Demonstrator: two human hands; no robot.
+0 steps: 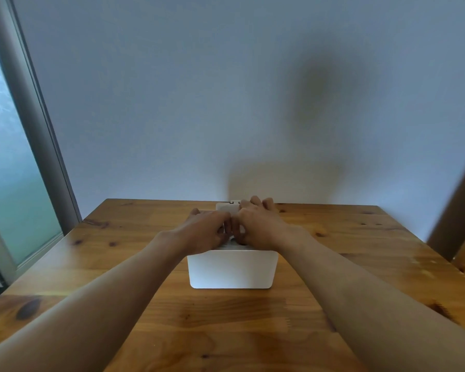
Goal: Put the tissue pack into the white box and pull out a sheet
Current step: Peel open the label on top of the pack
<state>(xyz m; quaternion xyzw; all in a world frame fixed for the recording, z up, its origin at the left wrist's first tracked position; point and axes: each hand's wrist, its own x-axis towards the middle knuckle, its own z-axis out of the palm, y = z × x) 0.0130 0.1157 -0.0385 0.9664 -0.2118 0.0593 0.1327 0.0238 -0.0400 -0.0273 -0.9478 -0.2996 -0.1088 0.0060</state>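
- The left hand (207, 230) and right hand (258, 226) are covering the white box (231, 269) top; its contents are staying hidden.
- Fingers (227, 228) are curling under at 12 o'clock, grip unclear.
- The surface (226, 331) is running off the bottom edge.

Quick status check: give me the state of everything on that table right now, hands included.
white box: upright on the table, top covered by both hands, lid position unclear
tissue pack: not visible
left hand: on the box top, fingers curled, grip unclear
right hand: on the box top, fingers curled, grip unclear
wooden table: bears only the box
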